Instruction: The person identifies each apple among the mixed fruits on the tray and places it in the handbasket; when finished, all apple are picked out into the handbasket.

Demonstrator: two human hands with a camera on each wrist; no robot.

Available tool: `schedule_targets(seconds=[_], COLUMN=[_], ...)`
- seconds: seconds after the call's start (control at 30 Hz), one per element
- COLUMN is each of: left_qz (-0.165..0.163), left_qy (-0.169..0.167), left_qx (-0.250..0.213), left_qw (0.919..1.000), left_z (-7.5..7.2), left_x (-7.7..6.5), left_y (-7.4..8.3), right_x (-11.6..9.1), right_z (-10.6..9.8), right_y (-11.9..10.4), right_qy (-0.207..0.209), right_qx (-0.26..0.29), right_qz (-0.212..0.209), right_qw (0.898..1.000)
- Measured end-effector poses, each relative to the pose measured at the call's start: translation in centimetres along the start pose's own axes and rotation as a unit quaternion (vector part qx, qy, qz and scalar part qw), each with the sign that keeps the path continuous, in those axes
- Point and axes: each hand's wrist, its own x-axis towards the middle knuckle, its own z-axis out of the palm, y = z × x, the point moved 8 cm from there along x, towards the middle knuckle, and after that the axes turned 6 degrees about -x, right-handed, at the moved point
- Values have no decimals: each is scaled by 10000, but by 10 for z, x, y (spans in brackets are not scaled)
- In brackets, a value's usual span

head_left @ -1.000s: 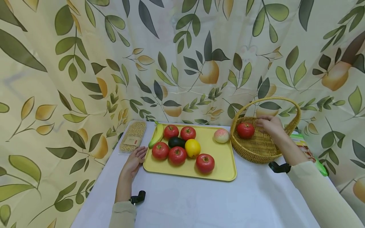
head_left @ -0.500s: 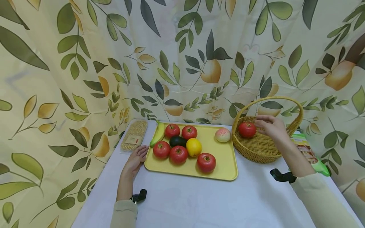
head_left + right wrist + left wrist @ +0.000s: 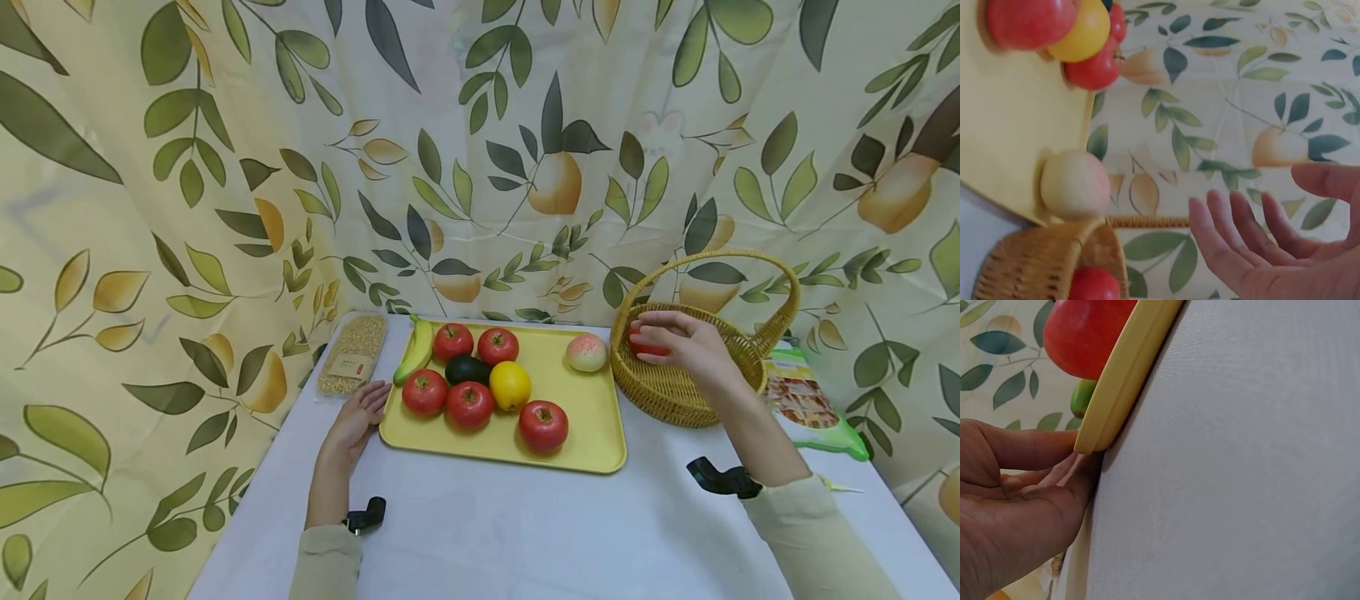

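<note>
Head: right fingers (image 3: pixel 663 317) over basket (image 3: pixel 652 400); apple (image 3: pixel 651 349) inside

The head view is bright, with soft, even light. The curtain (image 3: pixel 375 179) looks warm and yellow on the left, and the white table (image 3: pixel 487 529) looks a bit blue. A faint, fuzzy shadow lies on the table at the lower right. Leaf shapes near the corners look stretched. The left wrist view is dimmer and gray, with a dark shadow line under the yellow tray (image 3: pixel 1130 378). The right wrist view is hazy, and the red fruit (image 3: pixel 1030 24) at the upper left looks soft.
</note>
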Motion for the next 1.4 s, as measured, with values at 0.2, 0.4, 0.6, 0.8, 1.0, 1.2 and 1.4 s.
schedule_targets(seconds=[0.2,0.4,0.6,0.8,1.0,1.2,1.4], left_qz=[-4,-53,-51,-72,-49,-46,-54], left_qy=[9,40,57,32,23,46,84], left_qx=[-13,33,49,7,-44,36,55], left_qw=[10000,10000,10000,10000,10000,10000,9999], left_z=[-1,0,0,0,-1,-1,-2], left_x=[-1,-1,1,0,0,1,2], left_y=[1,0,2,1,0,0,-1], right_x=[0,0,1,0,0,0,-1], right_z=[30,55,81,98,114,128,137], right_y=[6,19,36,50,62,70,76], right_qy=[-500,-773,-1070,-1290,-1477,-1603,-1640], right_qx=[173,379,637,870,964,973,961], right_qz=[35,213,386,538,677,779,894], right_qw=[9986,9961,9915,9863,9820,9792,9777])
